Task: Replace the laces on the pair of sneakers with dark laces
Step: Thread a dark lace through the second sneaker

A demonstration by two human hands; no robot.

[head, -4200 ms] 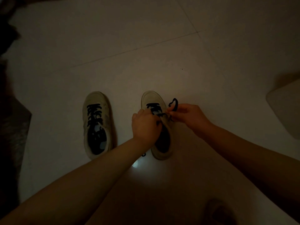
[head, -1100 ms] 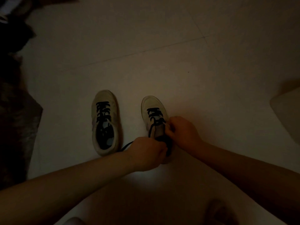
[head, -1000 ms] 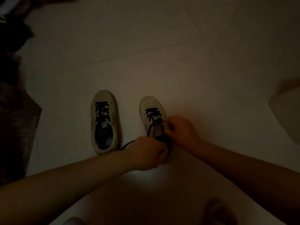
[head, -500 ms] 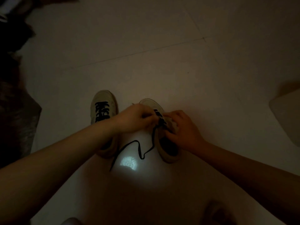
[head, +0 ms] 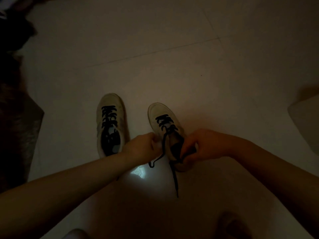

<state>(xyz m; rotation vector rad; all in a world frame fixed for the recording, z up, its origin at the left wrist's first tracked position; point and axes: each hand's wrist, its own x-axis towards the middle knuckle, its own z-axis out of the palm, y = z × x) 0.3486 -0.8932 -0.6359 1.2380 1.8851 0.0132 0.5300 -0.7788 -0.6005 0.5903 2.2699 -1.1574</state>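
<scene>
Since half a second ago both hands have dropped back from the middle eyelets of the right-hand pale low-top sneaker (head: 166, 133) toward its heel end, and the loose ends of the dark flat lace (head: 174, 176) have been drawn toward the person, one now running straight out past the heel where it earlier lay in a loop on the floor.

Head view, taking that sneaker as the landmark: it sits on the pale tiled floor (head: 172, 49), toe pointing away from the person and slightly left, its long axis running from the toe back between the two hands. The left hand (head: 144, 146) is against its left side near the collar, fingers curled; one lace strand passes beside it and ends in a small hook just behind the heel, but in this dim light I cannot tell whether the fingers actually pinch it. The right hand (head: 202, 146) is on the right side at the heel, thumb and fingers curled together, apparently pinching the other strand. The crossings over the forefoot are in place; the uppermost eyelets look unthreaded.

The other pale sneaker (head: 110, 125), left of the landmark and apart from it, is already laced dark. The next threading falls nearest the right hand, judging by its grip.
</scene>
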